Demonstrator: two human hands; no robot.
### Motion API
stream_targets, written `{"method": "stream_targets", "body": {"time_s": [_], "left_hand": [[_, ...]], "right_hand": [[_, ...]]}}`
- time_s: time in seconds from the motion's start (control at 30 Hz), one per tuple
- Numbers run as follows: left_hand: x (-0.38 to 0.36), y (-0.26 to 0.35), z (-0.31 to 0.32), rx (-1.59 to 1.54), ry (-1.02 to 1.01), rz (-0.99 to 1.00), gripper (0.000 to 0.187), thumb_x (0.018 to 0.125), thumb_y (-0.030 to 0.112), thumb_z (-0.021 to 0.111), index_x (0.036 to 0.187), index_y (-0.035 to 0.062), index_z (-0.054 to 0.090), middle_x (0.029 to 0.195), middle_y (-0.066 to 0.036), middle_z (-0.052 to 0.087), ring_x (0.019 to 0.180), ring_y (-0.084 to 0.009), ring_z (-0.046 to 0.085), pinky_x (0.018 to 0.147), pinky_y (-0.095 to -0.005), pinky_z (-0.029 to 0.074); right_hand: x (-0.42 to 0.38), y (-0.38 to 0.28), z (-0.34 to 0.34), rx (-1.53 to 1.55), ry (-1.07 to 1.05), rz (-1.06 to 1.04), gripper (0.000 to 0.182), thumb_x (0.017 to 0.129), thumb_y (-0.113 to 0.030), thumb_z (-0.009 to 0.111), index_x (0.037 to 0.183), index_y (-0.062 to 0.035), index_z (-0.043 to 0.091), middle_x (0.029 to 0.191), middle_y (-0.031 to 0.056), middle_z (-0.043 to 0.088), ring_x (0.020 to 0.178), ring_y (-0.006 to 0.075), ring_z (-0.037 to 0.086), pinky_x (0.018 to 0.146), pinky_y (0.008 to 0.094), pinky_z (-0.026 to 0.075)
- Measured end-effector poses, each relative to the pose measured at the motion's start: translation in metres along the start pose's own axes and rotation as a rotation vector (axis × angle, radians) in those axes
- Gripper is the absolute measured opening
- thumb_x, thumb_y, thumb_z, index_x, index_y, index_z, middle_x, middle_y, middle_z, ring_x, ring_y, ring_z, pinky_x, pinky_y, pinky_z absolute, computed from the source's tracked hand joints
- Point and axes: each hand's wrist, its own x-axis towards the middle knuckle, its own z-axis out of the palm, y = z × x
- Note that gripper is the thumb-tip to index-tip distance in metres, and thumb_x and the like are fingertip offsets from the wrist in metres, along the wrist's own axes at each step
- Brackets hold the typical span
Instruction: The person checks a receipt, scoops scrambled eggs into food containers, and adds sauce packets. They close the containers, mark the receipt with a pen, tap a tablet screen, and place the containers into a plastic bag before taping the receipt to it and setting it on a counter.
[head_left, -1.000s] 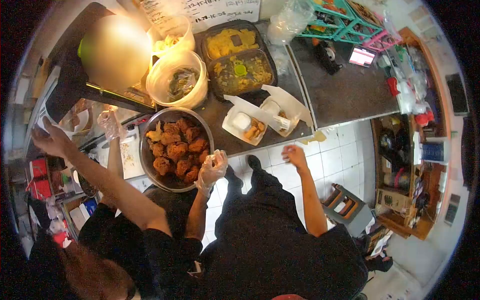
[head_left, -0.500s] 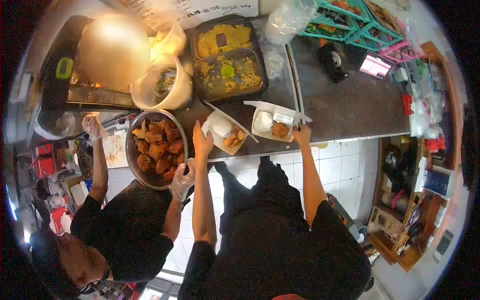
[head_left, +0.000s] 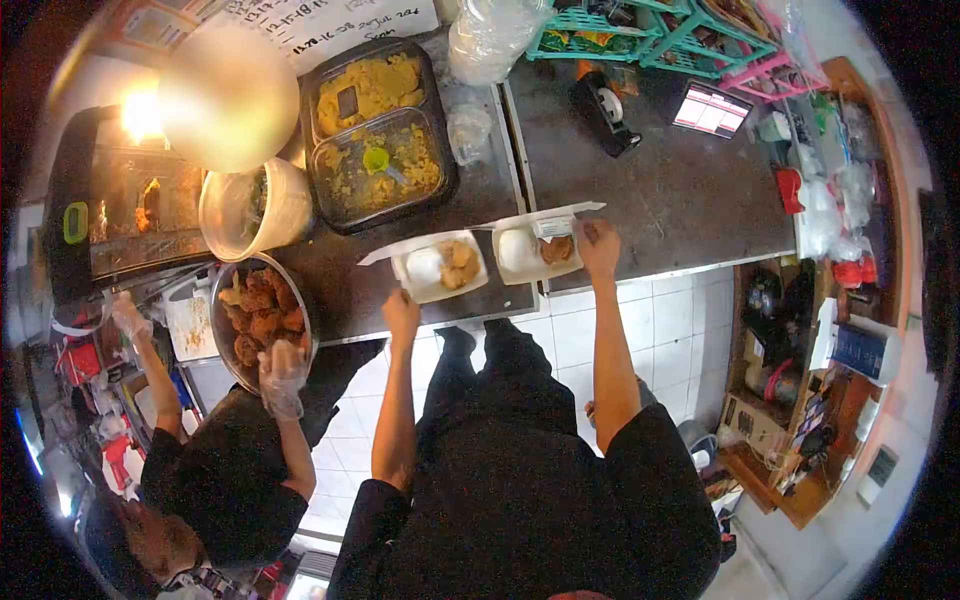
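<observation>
Two open paper takeaway boxes stand side by side along the counter's front edge. The left box [head_left: 437, 292] holds a white rice mound [head_left: 424, 266] and golden fried pieces [head_left: 459, 264]. My left hand [head_left: 402, 314] is closed at its front left corner; what the fingers hold is hidden. In the right box [head_left: 515, 268] lie rice, a brown fried piece [head_left: 556, 250] and a small white packet [head_left: 554, 228]. My right hand [head_left: 601, 250] is closed on this box's right edge. Both lids are folded back.
At left, a co-worker's gloved hand [head_left: 283, 378] is over a metal bowl [head_left: 308, 318] of fried chicken. Behind are a white tub [head_left: 285, 212] and black trays [head_left: 447, 150] of yellow food. Further right stand a tape dispenser [head_left: 606, 112], a tablet [head_left: 712, 109] and green baskets [head_left: 600, 42].
The left box has turned, so its lid lies along the back. My left hand has shifted from its side to its front corner. The co-worker's right hand has moved over the bowl.
</observation>
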Motion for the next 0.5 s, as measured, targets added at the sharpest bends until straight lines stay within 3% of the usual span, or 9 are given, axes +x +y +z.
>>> {"method": "stream_targets", "body": {"time_s": [0.03,0.17,0.23,0.3,0.33,0.4,0.43,0.5], "left_hand": [[-0.006,0.012,0.006,-0.022,0.004,0.029,0.011,0.079,0.006,0.055,0.076,-0.0030,0.060,0.075,-0.029,0.062,0.072,-0.0464,0.063,0.063,-0.0511,0.047],[-0.010,0.029,0.025,-0.141,0.036,0.046,0.018,0.085,0.010,0.055,0.078,-0.0057,0.058,0.070,-0.028,0.058,0.070,-0.0443,0.062,0.062,-0.0493,0.045],[-0.016,0.037,0.018,-0.150,-0.033,-0.072,0.020,0.088,0.015,0.059,0.083,-0.0045,0.061,0.070,-0.023,0.059,0.069,-0.0396,0.062,0.066,-0.0450,0.047],[-0.030,0.053,0.007,-0.144,0.350,0.147,0.020,0.088,0.018,0.063,0.092,-0.0016,0.066,0.075,-0.015,0.062,0.075,-0.0311,0.062,0.072,-0.0373,0.048],[-0.037,0.063,-0.004,-0.151,0.361,0.152,0.020,0.088,0.018,0.063,0.092,-0.0016,0.066,0.075,-0.015,0.062,0.075,-0.0311,0.062,0.072,-0.0373,0.048],[-0.058,0.104,-0.050,-0.416,0.044,-0.010,0.026,0.093,0.022,0.062,0.105,0.0007,0.069,0.107,-0.012,0.068,0.099,-0.0205,0.062,0.082,-0.0341,0.049],[-0.064,0.113,-0.055,-0.417,0.050,-0.015,0.026,0.093,0.022,0.062,0.105,0.0007,0.069,0.107,-0.012,0.068,0.099,-0.0205,0.062,0.082,-0.0341,0.049],[-0.069,0.138,-0.058,-0.894,-0.347,-0.061,0.027,0.092,0.021,0.065,0.107,-0.0008,0.068,0.102,-0.009,0.068,0.096,-0.0157,0.060,0.082,-0.0309,0.048]], "right_hand": [[-0.001,-0.002,0.003,-0.108,0.032,-0.117,0.027,0.079,-0.028,0.075,0.084,-0.0020,0.072,0.083,0.0150,0.070,0.076,0.0328,0.066,0.073,0.0429,0.052],[0.005,0.005,0.024,-0.336,0.103,-0.214,0.028,0.077,-0.030,0.077,0.077,-0.0025,0.072,0.086,0.0160,0.069,0.075,0.0336,0.065,0.074,0.0423,0.051],[0.007,0.015,0.030,-0.098,-0.055,-0.097,0.022,0.071,-0.024,0.078,0.078,-0.0044,0.071,0.092,0.0149,0.067,0.096,0.0359,0.059,0.090,0.0465,0.044],[0.003,-0.002,0.009,-0.084,-0.047,-0.081,0.021,0.073,-0.021,0.078,0.081,-0.0039,0.070,0.090,0.0144,0.067,0.094,0.0344,0.061,0.087,0.0450,0.046],[0.002,-0.013,-0.006,-0.071,-0.041,-0.062,0.019,0.074,-0.019,0.077,0.084,-0.0033,0.070,0.088,0.0140,0.067,0.091,0.0329,0.062,0.085,0.0436,0.047],[-0.008,-0.081,-0.055,0.064,-0.033,0.037,0.015,0.078,-0.013,0.075,0.087,-0.0025,0.069,0.087,0.0129,0.067,0.087,0.0285,0.063,0.082,0.0400,0.048],[-0.018,-0.110,-0.074,0.198,-0.028,0.143,0.011,0.081,-0.008,0.072,0.090,-0.0017,0.068,0.086,0.0117,0.067,0.083,0.0242,0.064,0.080,0.0365,0.050],[-0.036,-0.137,-0.093,0.307,-0.156,0.060,0.008,0.084,-0.004,0.069,0.091,-0.0008,0.066,0.086,0.0107,0.067,0.082,0.0201,0.064,0.077,0.0332,0.050]]}}
